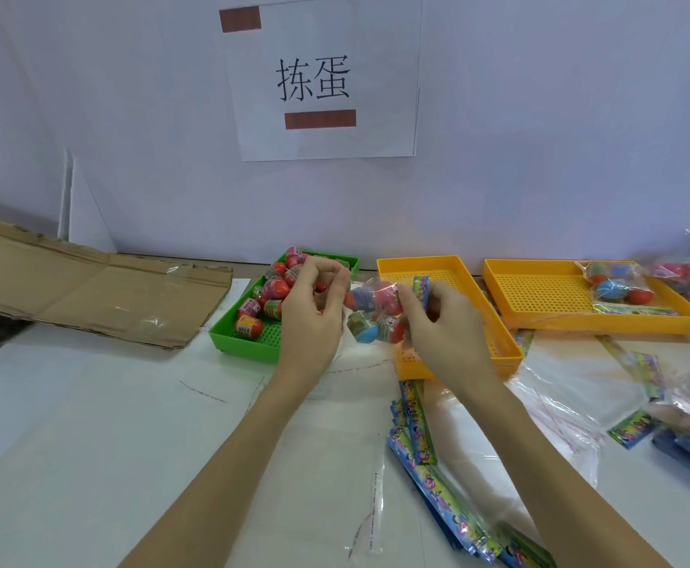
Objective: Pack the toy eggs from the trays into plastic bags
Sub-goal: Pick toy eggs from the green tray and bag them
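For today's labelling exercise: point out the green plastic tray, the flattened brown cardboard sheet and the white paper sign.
Green plastic tray (249, 342): head view, bare perforated floor.
Flattened brown cardboard sheet (89, 284): head view, middle.
White paper sign (322, 75): head view, centre.

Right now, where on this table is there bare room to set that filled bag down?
Bare tabletop lies near left, bordered by the flattened cardboard, green tray and left hand. The far yellow tray has open floor beside its packed bag. The right side is crowded with label cards and loose bags.

Both hands (314, 309) (445, 321) raised, fingers curled.
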The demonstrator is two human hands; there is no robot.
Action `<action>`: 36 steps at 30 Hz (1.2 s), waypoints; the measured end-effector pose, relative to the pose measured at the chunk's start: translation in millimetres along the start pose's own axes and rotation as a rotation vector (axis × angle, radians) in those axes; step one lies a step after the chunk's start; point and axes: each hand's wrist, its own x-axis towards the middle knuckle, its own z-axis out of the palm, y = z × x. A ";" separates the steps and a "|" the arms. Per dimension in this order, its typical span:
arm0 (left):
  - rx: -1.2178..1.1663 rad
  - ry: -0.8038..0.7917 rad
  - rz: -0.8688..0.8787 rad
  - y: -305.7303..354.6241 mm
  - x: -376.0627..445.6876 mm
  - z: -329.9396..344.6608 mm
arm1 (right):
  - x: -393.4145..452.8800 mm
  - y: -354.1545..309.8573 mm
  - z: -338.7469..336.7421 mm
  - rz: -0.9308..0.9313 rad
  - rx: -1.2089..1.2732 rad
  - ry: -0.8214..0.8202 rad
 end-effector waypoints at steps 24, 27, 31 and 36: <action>-0.185 0.103 -0.037 6.8 -3.8 7.9 | 2.5 -16.7 -12.1 0.302 0.882 -0.366; -0.059 0.077 0.053 10.7 -6.6 4.9 | -1.7 -14.3 -10.4 0.241 0.824 -0.241; -0.007 0.158 -0.034 13.8 -0.7 0.9 | 7.7 -6.0 -34.6 0.229 0.621 -0.382; -0.349 -0.164 -0.539 14.9 3.2 -2.9 | 10.5 0.2 -42.3 0.178 0.474 -0.566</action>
